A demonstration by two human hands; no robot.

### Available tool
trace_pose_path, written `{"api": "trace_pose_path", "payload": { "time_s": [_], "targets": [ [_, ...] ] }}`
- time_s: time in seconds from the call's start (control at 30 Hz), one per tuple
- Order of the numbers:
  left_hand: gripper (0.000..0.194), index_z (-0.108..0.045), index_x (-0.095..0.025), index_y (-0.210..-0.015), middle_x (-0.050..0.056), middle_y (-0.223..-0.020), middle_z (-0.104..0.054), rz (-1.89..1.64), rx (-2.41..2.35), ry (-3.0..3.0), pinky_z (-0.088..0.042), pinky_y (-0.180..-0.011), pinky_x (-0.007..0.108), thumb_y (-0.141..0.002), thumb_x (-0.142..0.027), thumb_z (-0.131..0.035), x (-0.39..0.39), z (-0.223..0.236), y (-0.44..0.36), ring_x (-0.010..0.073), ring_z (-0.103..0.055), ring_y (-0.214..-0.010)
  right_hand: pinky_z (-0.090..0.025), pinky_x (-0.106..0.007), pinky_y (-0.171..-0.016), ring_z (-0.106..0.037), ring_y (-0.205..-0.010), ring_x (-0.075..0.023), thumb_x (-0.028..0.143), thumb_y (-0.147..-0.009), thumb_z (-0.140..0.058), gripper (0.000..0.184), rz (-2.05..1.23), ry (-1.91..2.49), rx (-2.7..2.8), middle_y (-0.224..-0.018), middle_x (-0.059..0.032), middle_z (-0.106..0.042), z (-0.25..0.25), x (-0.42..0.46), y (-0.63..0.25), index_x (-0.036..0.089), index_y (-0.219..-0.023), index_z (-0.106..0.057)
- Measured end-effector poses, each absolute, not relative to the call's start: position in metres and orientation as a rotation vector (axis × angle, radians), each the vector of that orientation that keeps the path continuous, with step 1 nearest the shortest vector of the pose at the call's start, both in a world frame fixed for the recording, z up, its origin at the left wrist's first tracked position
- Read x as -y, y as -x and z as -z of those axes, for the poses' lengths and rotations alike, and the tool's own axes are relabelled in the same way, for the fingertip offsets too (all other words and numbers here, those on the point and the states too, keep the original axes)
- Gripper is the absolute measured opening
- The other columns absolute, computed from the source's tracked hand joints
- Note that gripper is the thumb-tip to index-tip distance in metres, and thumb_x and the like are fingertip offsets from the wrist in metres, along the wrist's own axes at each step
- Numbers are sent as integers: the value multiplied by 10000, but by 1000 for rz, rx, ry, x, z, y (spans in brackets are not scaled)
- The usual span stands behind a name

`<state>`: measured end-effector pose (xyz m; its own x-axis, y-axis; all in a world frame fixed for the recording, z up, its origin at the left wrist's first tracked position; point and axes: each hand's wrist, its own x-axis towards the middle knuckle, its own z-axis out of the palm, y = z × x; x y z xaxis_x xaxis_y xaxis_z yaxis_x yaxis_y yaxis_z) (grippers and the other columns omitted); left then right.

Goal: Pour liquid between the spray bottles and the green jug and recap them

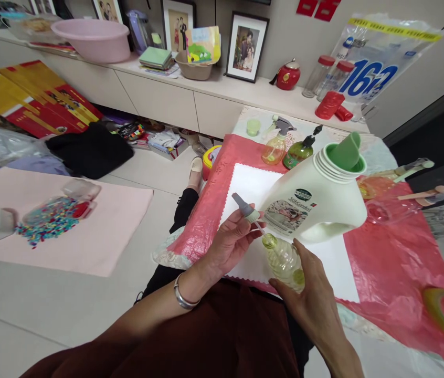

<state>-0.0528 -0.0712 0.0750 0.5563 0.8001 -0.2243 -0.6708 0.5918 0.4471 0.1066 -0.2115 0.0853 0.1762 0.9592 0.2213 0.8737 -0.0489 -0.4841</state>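
At the center of the frame, the person's left hand [233,244] grasps a gray-tipped dispenser top [246,209], its thin tube at the mouth of a clear yellowish bottle [285,261] gripped by the right hand [313,294]. Just above the bottle, right of center, a large cream detergent jug [312,197] stands open, a green cup [347,152] tilted in its mouth, on a red-covered table [387,262].

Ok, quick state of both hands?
Left hand: closed on the grey nozzle, its tube at the bottle's neck.
Right hand: closed around the clear bottle.
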Motion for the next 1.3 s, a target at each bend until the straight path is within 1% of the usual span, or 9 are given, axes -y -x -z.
{"api": "trace_pose_path", "payload": {
  "time_s": [0.17,0.27,0.5,0.63,0.8,1.0,1.17,1.3],
  "targets": [
    [516,-760,-187,-1102,50,-1004,-785,-840,-432,-350,-459,-925,320,-630,-293,-939,82,-73,48,175,-700,-926,-512,-445,-978,-493,-1225,-273,529,-978,-555,700,-258,1949,1673,-1366,-97,-473,-87,209,-99,245,-1562,-292],
    [495,-769,-177,-1090,53,-977,-791,-818,-448,-362,-432,-976,319,-637,-289,-935,86,-72,47,173,-702,-949,-517,-452,-967,-505,-1204,-282,517,-972,-555,701,-264,1949,1656,-1354,-107,-475,-87,209,-96,243,-1562,-295],
    [439,-774,-176,-1070,50,-917,-787,-807,-443,-454,-406,-987,343,-681,-329,-906,88,-69,47,190,-688,-958,-521,-448,-962,-514,-1192,-275,500,-951,-588,725,-334,1959,1621,-1346,-91,-482,-84,210,-97,275,-1571,-286],
    [404,-775,-186,-1072,58,-949,-792,-805,-435,-506,-392,-1012,351,-707,-319,-885,88,-69,48,198,-681,-991,-523,-443,-941,-527,-1172,-278,507,-956,-583,730,-338,1952,1630,-1329,-102,-495,-83,210,-97,256,-1572,-282],
    [423,-769,-173,-1068,73,-939,-779,-803,-457,-536,-403,-985,355,-706,-363,-878,89,-72,47,213,-667,-999,-520,-447,-925,-521,-1181,-281,551,-982,-555,730,-324,1945,1658,-1338,-109,-492,-79,209,-96,241,-1575,-263],
    [433,-771,-153,-968,61,-884,-762,-830,-547,-478,-417,-915,352,-622,-357,-934,90,-74,44,183,-646,-892,-504,-463,-911,-502,-1183,-297,584,-996,-525,736,-278,1948,1702,-1349,-131,-480,-72,210,-94,209,-1571,-260],
    [431,-784,-156,-982,61,-902,-760,-806,-526,-485,-403,-893,341,-617,-328,-938,88,-76,46,188,-639,-901,-506,-469,-904,-510,-1172,-297,580,-989,-533,724,-287,1960,1684,-1332,-124,-493,-70,211,-93,228,-1561,-266],
    [445,-793,-170,-988,51,-929,-755,-805,-513,-478,-397,-915,330,-604,-336,-946,88,-78,47,184,-634,-938,-506,-473,-910,-513,-1172,-300,582,-969,-558,753,-270,1953,1643,-1325,-120,-496,-69,210,-92,236,-1572,-269]
  ]
}}
